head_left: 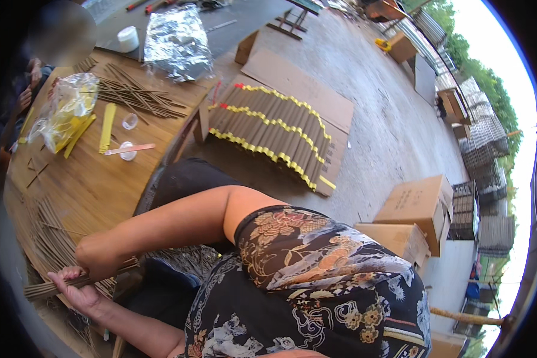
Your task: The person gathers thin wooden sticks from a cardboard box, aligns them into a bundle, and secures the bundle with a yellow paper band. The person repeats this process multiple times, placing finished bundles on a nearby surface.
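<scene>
At the left edge of the wooden table, my left hand [80, 296] is palm up, with its fingers curled round a bundle of thin brown sticks [39, 290]. My right hand [100, 259] bends down over the same bundle from above, its fingers mostly hidden behind its back. Stick ends poke out past both hands. Just beyond them, a loose heap of similar sticks [51, 232] lies on the table.
Farther up the wooden table [89, 197] are crossed sticks [140, 98], a clear plastic bag [71, 110], yellow strips [108, 125] and small cups [127, 151]. Another person's hand [25, 98] shows at left. Yellow-banded brown tubes [274, 131] cover floor cardboard; boxes [411, 206] stand right.
</scene>
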Demonstrator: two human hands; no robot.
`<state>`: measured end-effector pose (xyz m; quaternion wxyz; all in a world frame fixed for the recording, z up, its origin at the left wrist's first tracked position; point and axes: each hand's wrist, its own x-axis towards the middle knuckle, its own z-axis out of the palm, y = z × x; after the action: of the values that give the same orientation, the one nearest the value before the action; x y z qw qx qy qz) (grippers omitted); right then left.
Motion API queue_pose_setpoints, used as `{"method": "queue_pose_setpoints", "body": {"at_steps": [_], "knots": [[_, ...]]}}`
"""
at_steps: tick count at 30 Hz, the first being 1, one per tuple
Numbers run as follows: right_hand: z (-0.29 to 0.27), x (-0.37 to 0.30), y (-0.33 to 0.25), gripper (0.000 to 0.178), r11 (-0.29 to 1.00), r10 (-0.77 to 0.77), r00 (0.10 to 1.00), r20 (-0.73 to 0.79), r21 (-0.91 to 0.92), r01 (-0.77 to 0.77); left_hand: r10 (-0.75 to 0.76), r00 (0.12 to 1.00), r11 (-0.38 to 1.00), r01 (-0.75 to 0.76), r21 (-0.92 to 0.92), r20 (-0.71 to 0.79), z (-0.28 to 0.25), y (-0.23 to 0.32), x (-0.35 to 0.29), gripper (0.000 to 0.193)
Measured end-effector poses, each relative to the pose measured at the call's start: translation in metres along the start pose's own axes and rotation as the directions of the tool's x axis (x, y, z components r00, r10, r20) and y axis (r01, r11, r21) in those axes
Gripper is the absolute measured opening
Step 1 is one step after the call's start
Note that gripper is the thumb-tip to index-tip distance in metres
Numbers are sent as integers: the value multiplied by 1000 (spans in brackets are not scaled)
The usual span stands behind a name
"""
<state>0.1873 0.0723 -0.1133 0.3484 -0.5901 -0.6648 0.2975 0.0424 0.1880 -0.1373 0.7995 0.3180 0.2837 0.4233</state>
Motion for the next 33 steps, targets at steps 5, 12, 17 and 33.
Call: {"method": "queue_pose_setpoints", "body": {"at_steps": [5,12,17,33], "knots": [[-7,7,3,21,997,-58,993,100,-44,63,30,999,996,-27,-82,40,-31,21,20,34],[-20,2,12,22,976,-153,944,292,-107,191,24,999,966,-12,-258,44,-85,61,33,30],[-51,-20,23,23,975,-219,900,377,58,212,205,975,976,-210,-50,-83,-107,69,27,32],[-81,-28,40,18,880,243,909,338,318,-354,290,942,855,-334,-396,-167,-81,75,-19,29]]}}
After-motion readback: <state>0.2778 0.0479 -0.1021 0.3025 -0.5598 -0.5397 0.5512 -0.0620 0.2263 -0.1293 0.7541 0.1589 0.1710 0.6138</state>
